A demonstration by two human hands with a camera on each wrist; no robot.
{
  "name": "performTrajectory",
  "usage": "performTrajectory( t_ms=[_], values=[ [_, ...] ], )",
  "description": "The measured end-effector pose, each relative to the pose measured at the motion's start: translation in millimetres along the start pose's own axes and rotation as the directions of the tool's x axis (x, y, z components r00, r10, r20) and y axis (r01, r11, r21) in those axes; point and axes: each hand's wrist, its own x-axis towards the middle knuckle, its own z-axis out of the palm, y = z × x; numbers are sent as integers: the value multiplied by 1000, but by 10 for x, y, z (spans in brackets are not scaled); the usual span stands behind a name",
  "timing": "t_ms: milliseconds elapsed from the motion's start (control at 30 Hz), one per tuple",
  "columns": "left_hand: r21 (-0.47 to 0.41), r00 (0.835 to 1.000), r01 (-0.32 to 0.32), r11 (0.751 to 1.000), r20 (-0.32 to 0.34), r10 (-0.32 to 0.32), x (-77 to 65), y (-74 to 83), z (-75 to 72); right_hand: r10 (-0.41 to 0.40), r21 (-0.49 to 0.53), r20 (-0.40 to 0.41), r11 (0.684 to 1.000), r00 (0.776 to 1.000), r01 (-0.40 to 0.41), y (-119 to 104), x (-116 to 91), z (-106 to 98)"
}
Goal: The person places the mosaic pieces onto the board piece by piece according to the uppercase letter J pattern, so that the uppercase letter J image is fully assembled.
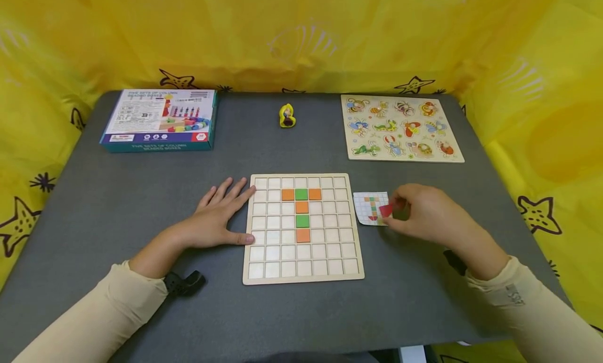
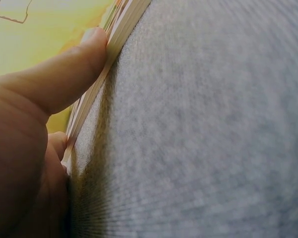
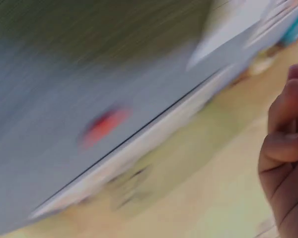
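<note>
A wooden grid board (image 1: 273, 281) lies in front of me, with orange squares (image 1: 302, 207) and green squares (image 1: 302, 221) set in a T shape. My left hand (image 1: 214, 216) is spread flat at its left side; the thumb and index fingertip rest on the frame. In the left wrist view, the thumb (image 2: 64, 74) meets the board's edge (image 2: 120, 42). To the right of the board is a small pattern card (image 1: 365, 202). Over its right edge my right hand (image 1: 421, 214) pinches a red piece (image 1: 386, 211). The right wrist view is blurred, with curled fingers (image 3: 287, 129) at its right.
A boxed bead set (image 1: 157, 120) sits at the back left. Behind the board stands a small yellow figure (image 1: 287, 115). An insect puzzle board (image 1: 400, 127) lies at the back right. Yellow cloth (image 1: 301, 38) hangs around the grey table (image 1: 198, 310). The right wrist view has a blurred red spot (image 3: 107, 126).
</note>
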Motion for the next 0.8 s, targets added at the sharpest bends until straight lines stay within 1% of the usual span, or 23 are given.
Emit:
performTrajectory(
  t_ms=[100, 133, 200, 267, 367, 467, 533, 800],
  values=[
    [-2, 1000, 1, 1000, 0, -1, -11, -4, -2, -100, 6, 23, 995, 995, 100, -429, 109, 128],
    [-2, 1000, 0, 1000, 1, 0, -11, -6, -4, -117, 7, 41, 993, 992, 117, -566, 141, 172],
    [-2, 1000, -1, 1000, 3, 1, -4, -8, -11, -131, 14, 79, 991, 988, 130, -821, 197, 257],
    [-1, 1000, -4, 1000, 5, 4, 9, -16, -16, -142, 21, 105, 990, 984, 141, -1027, 245, 334],
    [2, 1000, -5, 1000, 6, 5, 25, -26, -24, -135, 35, 113, 991, 984, 132, -1254, 314, 445],
    [3, 1000, -5, 1000, 7, 5, 29, -30, -33, -128, 19, 125, 992, 984, 127, -1377, 373, 533],
    [4, 1000, -5, 1000, 11, 5, 31, -28, -35, -114, 0, 142, 993, 983, 115, -1421, 393, 578],
    [9, 1000, 0, 1000, 23, 0, 23, -8, -31, -63, -3, 199, 998, 978, 65, -1490, 392, 625]
  ],
)
